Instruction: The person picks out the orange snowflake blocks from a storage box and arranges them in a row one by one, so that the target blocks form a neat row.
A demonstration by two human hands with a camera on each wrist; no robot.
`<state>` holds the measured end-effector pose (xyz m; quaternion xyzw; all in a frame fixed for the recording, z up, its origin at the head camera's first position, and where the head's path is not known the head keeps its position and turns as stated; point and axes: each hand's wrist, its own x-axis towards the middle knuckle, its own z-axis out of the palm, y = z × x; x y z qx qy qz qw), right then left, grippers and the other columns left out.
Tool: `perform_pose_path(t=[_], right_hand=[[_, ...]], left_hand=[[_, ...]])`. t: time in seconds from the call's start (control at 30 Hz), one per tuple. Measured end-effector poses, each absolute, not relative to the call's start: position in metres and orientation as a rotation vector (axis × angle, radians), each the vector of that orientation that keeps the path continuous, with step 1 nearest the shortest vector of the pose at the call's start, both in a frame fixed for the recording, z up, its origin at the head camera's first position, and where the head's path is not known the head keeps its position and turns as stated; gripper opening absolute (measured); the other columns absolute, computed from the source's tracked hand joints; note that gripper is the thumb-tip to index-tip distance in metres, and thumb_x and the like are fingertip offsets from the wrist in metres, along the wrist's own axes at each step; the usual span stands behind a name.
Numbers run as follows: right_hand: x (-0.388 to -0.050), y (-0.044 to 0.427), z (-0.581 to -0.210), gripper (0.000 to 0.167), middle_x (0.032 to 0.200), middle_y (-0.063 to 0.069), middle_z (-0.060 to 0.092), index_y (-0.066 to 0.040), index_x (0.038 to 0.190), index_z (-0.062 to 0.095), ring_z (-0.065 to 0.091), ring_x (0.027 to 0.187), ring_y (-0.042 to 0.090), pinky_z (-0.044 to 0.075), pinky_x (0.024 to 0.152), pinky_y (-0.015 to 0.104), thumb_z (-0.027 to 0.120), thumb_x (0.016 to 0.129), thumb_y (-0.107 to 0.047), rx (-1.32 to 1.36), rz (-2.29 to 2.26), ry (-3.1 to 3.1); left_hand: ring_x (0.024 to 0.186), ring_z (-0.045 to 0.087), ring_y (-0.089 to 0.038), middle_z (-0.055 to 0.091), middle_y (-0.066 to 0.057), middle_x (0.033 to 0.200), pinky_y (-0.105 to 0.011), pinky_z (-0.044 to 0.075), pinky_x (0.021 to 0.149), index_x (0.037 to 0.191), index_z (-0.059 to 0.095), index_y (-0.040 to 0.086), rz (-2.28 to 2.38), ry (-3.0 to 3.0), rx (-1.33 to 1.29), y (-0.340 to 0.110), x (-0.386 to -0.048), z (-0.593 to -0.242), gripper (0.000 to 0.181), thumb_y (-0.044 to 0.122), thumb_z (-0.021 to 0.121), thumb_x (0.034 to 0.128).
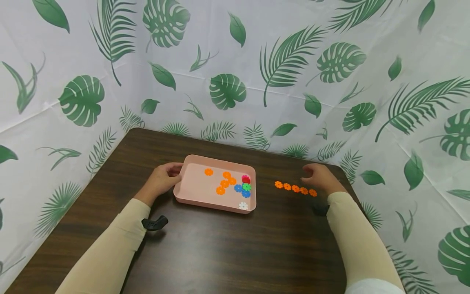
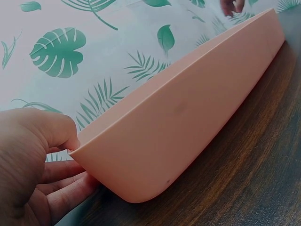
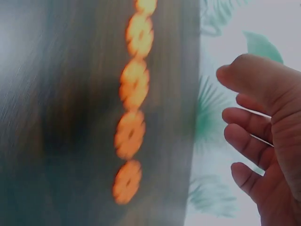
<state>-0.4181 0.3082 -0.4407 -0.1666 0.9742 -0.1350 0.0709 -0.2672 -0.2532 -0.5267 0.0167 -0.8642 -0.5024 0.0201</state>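
Note:
A shallow pink tray lies on the table, and my left hand holds its left end. In the left wrist view the thumb lies at the rim of the tray wall and the fingers are outside it. Inside are several orange flower-shaped discs, blue ones, a green one, red-pink ones and a white one. To the tray's right, several orange discs lie in a row. My right hand hovers near the row's right end, fingers loosely bent around nothing.
The dark wooden table reaches back to a white curtain with green leaf prints, which also hangs along both sides. A black strap piece sticks out at my left wrist.

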Motion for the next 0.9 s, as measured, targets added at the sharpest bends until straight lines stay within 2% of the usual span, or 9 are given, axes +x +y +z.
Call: perform_pose_path(t=[0.37,0.57,0.9], right_hand=[[-0.422,0.231,-0.418,0.049,0.126,0.013,0.066,-0.005,0.134,0.066,0.058,0.110,0.033,0.051,0.099,0.053,0.078,0.092,-0.027,-0.679,-0.455,2.894],[-0.428,0.182,-0.420,0.049,0.125,0.009,0.066,-0.009,0.132,0.068,0.060,0.118,0.036,0.052,0.103,0.051,0.081,0.090,-0.029,-0.744,-0.514,2.858],[-0.427,0.111,-0.426,0.049,0.127,0.007,0.067,-0.010,0.131,0.068,0.061,0.120,0.032,0.052,0.104,0.048,0.083,0.088,-0.030,-0.807,-0.551,2.767]], left_hand=[[0.115,0.065,-0.036,0.067,-0.021,0.131,-0.051,0.056,0.096,0.145,0.057,0.003,-1.566,-2.651,0.030,-0.253,-0.265,-0.526,0.053,0.016,0.064,0.0943],[0.114,0.065,-0.036,0.067,-0.021,0.130,-0.051,0.056,0.096,0.144,0.058,0.002,-1.568,-2.642,0.022,-0.253,-0.267,-0.526,0.054,0.016,0.064,0.0929],[0.114,0.065,-0.035,0.067,-0.021,0.130,-0.050,0.056,0.097,0.144,0.058,0.004,-1.566,-2.645,0.034,-0.253,-0.266,-0.527,0.053,0.016,0.064,0.0929]])
